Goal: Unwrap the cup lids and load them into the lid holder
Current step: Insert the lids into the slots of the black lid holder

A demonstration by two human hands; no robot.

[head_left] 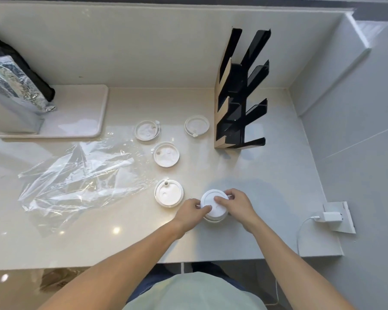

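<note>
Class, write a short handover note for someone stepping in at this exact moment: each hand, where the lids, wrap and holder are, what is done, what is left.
Left hand and right hand both grip a small stack of lids at the counter's near edge.
Four loose lids lie on the counter: one beside the stack, one further back, two at the rear.
The wrap is off, lying empty to the left.
The holder stands at the back right; no lids show in it.
Done: unwrapping. Left: load every lid into the holder.
</note>
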